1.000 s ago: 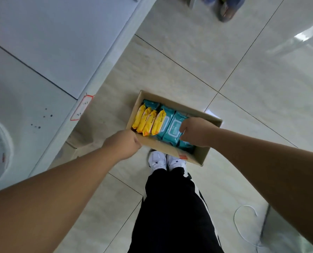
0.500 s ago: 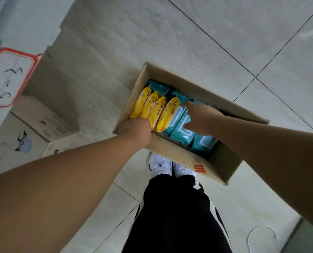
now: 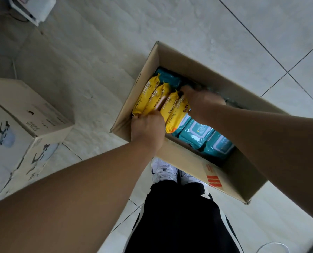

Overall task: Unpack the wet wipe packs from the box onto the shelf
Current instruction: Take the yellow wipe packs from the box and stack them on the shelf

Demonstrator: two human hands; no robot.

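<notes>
Both hands in box (image 3: 230, 181): left hand (image 3: 147, 127) and right hand (image 3: 203, 102), fingers clamped on yellow wipe packs (image 3: 172, 108); teal packs (image 3: 197, 134) beside.

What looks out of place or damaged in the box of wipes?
Nothing stands out. Yellow packs stand upright in a row, teal packs lie beside them, and the cardboard box looks intact.
</notes>
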